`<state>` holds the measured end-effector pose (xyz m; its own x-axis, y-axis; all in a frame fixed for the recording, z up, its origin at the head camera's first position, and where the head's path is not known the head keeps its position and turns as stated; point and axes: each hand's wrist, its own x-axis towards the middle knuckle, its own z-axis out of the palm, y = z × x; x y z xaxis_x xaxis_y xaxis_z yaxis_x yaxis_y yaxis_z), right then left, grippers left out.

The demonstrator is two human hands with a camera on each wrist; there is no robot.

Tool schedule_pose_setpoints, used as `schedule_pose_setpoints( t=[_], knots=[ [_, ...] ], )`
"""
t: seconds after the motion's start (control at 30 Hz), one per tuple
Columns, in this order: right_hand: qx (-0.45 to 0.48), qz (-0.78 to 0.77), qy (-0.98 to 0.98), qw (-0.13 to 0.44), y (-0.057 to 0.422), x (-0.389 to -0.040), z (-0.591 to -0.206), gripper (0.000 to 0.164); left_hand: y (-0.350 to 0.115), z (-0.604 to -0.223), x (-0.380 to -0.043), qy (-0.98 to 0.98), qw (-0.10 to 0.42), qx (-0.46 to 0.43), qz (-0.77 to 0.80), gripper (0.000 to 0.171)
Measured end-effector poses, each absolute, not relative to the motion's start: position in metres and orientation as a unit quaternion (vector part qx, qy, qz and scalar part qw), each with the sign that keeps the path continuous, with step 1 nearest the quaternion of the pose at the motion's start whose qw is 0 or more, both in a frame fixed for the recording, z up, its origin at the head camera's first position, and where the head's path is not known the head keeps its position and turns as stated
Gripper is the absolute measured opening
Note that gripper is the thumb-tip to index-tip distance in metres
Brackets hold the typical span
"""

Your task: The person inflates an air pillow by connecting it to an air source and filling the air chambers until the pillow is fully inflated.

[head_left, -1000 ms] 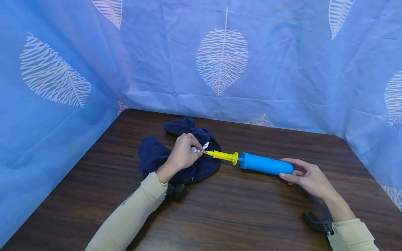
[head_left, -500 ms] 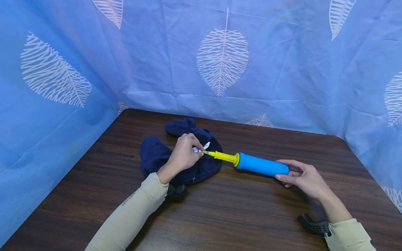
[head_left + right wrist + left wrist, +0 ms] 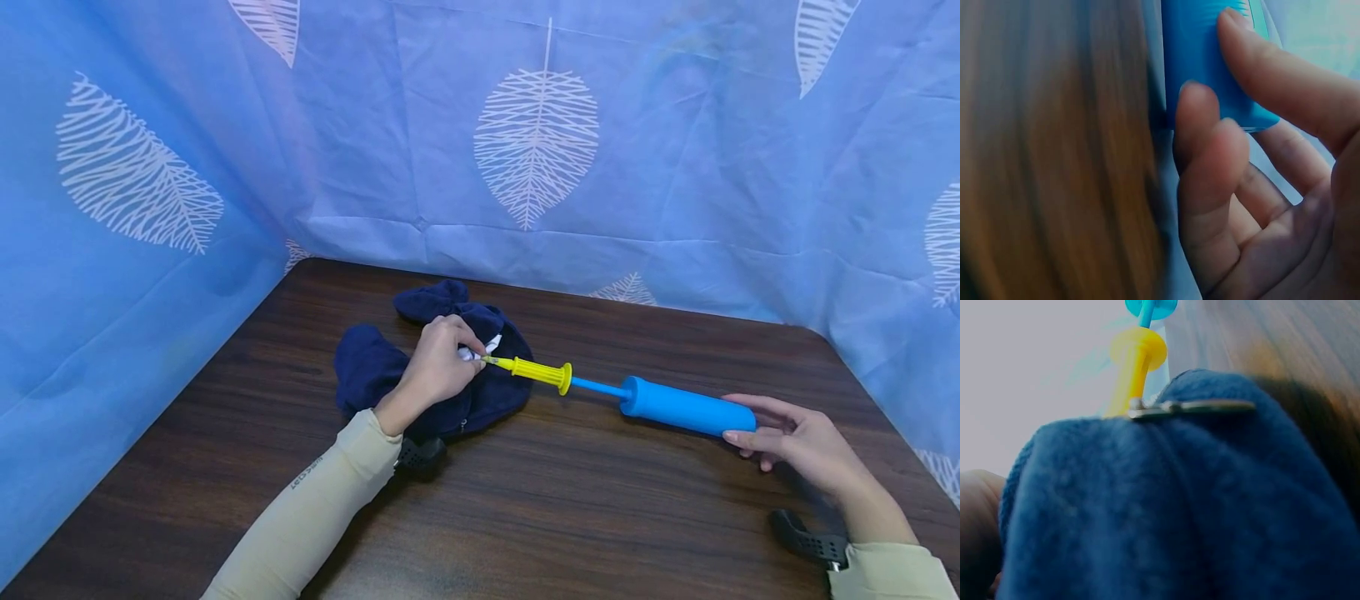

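Note:
On the table lies a limp, navy, U-shaped cloth neck pillow [image 3: 498, 400], with a bit of white lining [image 3: 492, 343] showing at its opening. My left hand [image 3: 437, 362] pinches the white piece there, right at the pump's nozzle tip. The balloon hand pump has a yellow nozzle end [image 3: 542, 374], a thin blue rod [image 3: 596, 387] drawn well out, and a blue barrel [image 3: 690, 406]. Thumb and fingers of my right hand [image 3: 813, 450] grip the barrel's far end. A metal zipper pull [image 3: 1197, 409] crosses the navy cloth in the left wrist view; that hand is mostly hidden there.
The dark wood table [image 3: 525, 517] ends at a blue curtain [image 3: 637, 167] with white leaf prints, behind and to the left. Black wrist straps [image 3: 422, 458] sit below the sleeves.
My right hand first pushed the blue barrel left until the rod vanished, then drew it back right, exposing a long stretch of rod. The left hand and yellow nozzle stay put.

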<state>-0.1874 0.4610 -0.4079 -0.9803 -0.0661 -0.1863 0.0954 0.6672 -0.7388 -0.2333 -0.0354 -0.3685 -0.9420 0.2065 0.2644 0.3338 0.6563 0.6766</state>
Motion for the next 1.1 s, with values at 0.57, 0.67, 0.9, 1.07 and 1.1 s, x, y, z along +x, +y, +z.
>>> schedule_pose_setpoints(
  t=[0.57, 0.67, 0.9, 1.07, 1.1],
  knots=[
    [0.050, -0.414, 0.903, 0.099, 0.489, -0.182, -0.410, 0.051, -0.041, -0.366, -0.235, -0.905, 0.086, -0.139, -0.392, 0.009],
    [0.044, -0.421, 0.900, 0.101, 0.485, -0.182, -0.410, 0.052, -0.041, -0.368, -0.234, -0.906, 0.080, -0.140, -0.392, 0.008],
    [0.015, -0.428, 0.899, 0.090, 0.456, -0.188, -0.410, 0.064, -0.040, -0.370, -0.235, -0.904, 0.085, -0.145, -0.393, 0.009],
    [0.011, -0.427, 0.900, 0.081, 0.430, -0.190, -0.406, 0.071, -0.039, -0.370, -0.235, -0.903, 0.091, -0.147, -0.394, 0.009],
    [0.009, -0.426, 0.901, 0.081, 0.425, -0.190, -0.406, 0.072, -0.039, -0.370, -0.235, -0.902, 0.089, -0.147, -0.395, 0.009]
  ],
)
